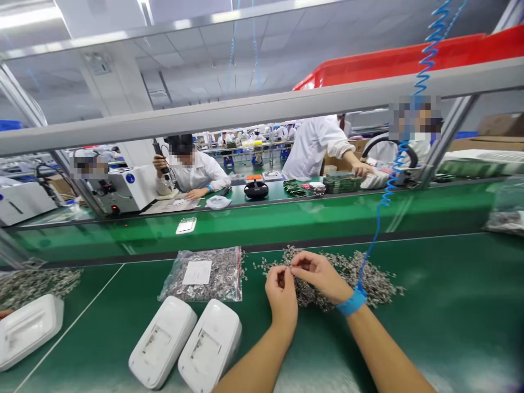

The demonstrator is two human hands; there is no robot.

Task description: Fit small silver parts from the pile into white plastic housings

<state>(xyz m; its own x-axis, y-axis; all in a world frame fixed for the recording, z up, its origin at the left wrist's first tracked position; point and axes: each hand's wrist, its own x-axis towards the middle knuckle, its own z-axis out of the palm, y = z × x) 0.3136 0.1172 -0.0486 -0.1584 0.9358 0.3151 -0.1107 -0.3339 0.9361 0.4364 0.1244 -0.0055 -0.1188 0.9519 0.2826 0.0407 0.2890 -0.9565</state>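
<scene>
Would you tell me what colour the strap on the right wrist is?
The wrist strap is blue, seen best in the head view.

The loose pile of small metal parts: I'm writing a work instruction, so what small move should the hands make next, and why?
Probably draw both hands back toward the two white housings, carrying the piece. The left hand and right hand meet fingertip to fingertip over the pile of small metal parts, seemingly pinching one piece, too small to confirm. The housings lie open side up, just near of the pile.

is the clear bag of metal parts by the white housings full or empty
Full. The clear bag lies flat on the green mat, bulging with small grey metal parts behind its white label; whether its mouth is sealed cannot be told.
</scene>
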